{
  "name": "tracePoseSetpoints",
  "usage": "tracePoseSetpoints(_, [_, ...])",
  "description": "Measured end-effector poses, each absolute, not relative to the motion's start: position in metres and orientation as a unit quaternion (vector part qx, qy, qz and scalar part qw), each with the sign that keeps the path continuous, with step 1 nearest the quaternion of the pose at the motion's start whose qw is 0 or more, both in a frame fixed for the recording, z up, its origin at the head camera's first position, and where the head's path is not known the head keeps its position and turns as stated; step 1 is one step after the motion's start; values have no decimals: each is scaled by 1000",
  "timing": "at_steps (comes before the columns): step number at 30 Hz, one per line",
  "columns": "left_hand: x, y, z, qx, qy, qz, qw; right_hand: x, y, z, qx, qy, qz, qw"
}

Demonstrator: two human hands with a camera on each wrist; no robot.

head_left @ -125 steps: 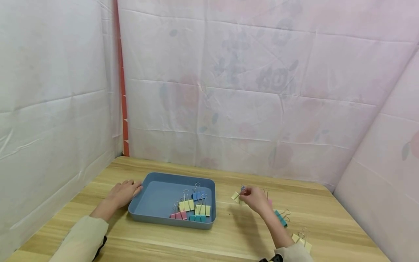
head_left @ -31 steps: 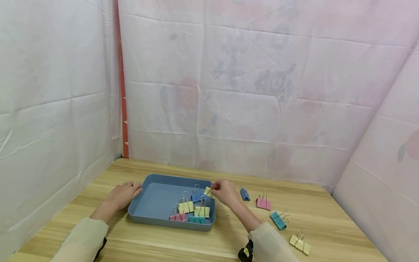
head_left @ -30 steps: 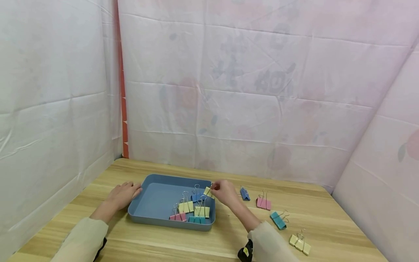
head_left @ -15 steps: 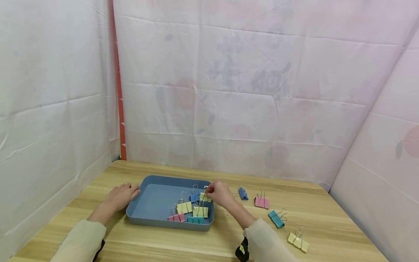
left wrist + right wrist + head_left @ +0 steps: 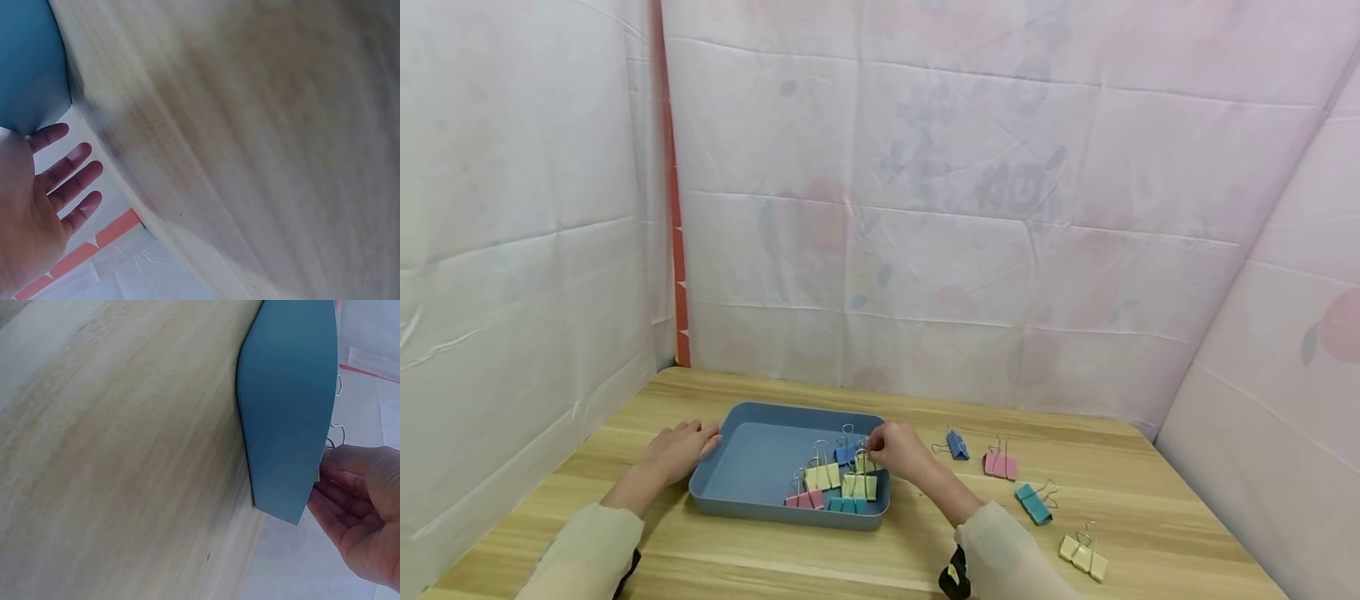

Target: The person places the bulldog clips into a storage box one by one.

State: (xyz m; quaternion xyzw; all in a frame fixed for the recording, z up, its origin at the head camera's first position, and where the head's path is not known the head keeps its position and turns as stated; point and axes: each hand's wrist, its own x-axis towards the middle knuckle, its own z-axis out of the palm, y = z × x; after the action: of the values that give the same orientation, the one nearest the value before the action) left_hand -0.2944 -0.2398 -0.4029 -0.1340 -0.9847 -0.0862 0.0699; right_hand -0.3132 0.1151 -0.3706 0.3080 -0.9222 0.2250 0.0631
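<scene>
My right hand reaches over the right wall of the blue tray and pinches a yellow binder clip by its wire handles, low inside the tray's back right part. In the right wrist view, the tray wall hides most of that clip from the fingers of my right hand. Around it in the tray lie a blue clip, two more yellow clips, a pink clip and a teal clip. My left hand rests with straight, relaxed fingers against the tray's left side.
On the wooden table to the right lie a blue clip, a pink clip, a teal clip and a yellow clip, spread in a slanting row. White cloth surrounds the back and sides.
My right hand has carried the yellow binder clip left from beside the table's blue clip, over the tray's right rim, and lowered it inside. My left hand has stayed at the tray.
</scene>
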Motion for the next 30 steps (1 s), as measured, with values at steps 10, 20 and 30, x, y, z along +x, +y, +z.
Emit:
tracePoseSetpoints(10, [-294,-239,-403,-137,-984,-90,73,-312,116,-372,316,-918,234,59])
tracePoseSetpoints(20, [-295,-240,-404,-143,-983,-80,82,-314,119,-370,319,-911,249,85])
tracePoseSetpoints(30, [-297,-241,-405,-137,-984,-83,75,-308,128,-351,312,-904,277,92])
